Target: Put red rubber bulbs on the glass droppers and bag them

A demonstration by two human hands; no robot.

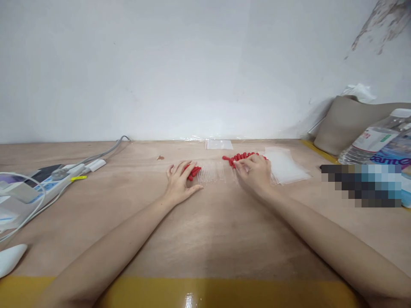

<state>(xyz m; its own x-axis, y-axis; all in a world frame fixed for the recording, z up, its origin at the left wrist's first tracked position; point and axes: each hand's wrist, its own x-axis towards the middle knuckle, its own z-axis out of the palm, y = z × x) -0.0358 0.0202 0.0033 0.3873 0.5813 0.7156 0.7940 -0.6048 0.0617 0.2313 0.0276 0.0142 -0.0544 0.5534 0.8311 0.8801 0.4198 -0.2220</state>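
Observation:
My left hand point(180, 182) lies flat on the wooden table point(205, 231), fingers spread over a small bunch of red-capped clear pieces point(194, 172). My right hand point(253, 171) rests palm down with fingers curled onto a longer row of red-capped pieces point(239, 157). Between the hands lies a row of clear thin tubes point(212, 173). A stack of small clear bags point(285, 167) sits just right of my right hand.
One clear bag point(218, 144) lies near the wall. A power strip with cables point(61, 177) and a white object point(11, 259) are at the left. At the right stand a beige bag point(349, 124), a water bottle point(375, 139) and a blurred patch.

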